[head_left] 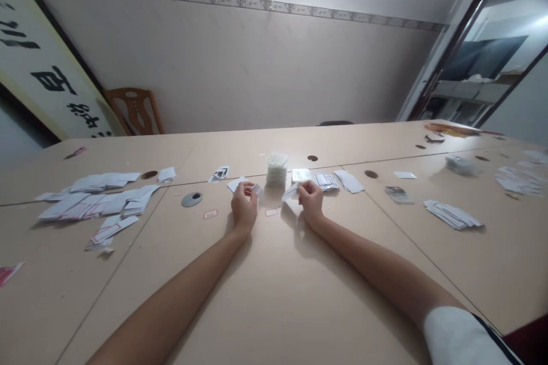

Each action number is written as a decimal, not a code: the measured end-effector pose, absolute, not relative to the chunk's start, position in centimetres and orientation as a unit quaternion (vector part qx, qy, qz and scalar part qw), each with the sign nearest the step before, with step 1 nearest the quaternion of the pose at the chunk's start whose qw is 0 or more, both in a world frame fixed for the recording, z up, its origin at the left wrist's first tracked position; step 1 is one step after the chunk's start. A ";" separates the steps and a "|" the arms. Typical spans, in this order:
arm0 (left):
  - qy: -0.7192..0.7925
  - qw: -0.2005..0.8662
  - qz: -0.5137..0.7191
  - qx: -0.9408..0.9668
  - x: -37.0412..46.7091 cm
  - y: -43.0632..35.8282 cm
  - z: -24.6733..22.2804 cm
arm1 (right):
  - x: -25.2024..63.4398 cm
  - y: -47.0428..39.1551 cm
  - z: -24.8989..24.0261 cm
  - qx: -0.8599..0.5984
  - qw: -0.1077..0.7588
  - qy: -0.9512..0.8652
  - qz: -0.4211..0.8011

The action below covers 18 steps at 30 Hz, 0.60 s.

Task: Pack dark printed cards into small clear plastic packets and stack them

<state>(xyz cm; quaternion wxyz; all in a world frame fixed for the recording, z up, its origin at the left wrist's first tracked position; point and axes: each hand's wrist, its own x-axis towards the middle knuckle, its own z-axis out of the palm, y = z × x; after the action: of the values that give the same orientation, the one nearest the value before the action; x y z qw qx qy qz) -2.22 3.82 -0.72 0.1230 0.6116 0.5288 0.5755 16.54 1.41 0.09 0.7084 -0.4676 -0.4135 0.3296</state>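
Note:
My left hand (244, 205) is raised at the middle of the table, its fingers closed on a small pale, partly see-through piece (257, 189). My right hand (311, 201) pinches a white paper slip (290, 191) between thumb and fingers. Beyond and between the hands stands a tall stack of clear, whitish flat pieces (277, 170). A red-bordered label (271, 213) lies flat between my wrists, and another red-bordered label (210, 214) lies left of my left hand. Behind my right hand are a pale square piece (301, 174) and a bundle of printed cards (326, 182).
Heaps of white paper slips (103, 202) spread over the left side. On the right are a fanned row of white cards (454, 215), a clear packet (399, 195) and a clear stack (460, 165). A grey grommet (191, 199) is set in the table (274, 296).

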 end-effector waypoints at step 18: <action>0.518 0.128 0.549 0.643 -2.1 3.3 -0.2 | 22.6 5.0 -1.5 -0.492 0.763 -0.152 0.391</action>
<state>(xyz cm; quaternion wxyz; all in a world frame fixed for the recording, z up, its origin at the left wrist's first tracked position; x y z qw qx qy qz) -2.15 3.27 -0.20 0.1281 0.6431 0.5184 0.5488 22.57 4.98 -1.49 0.7625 -0.4923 -0.1516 0.3914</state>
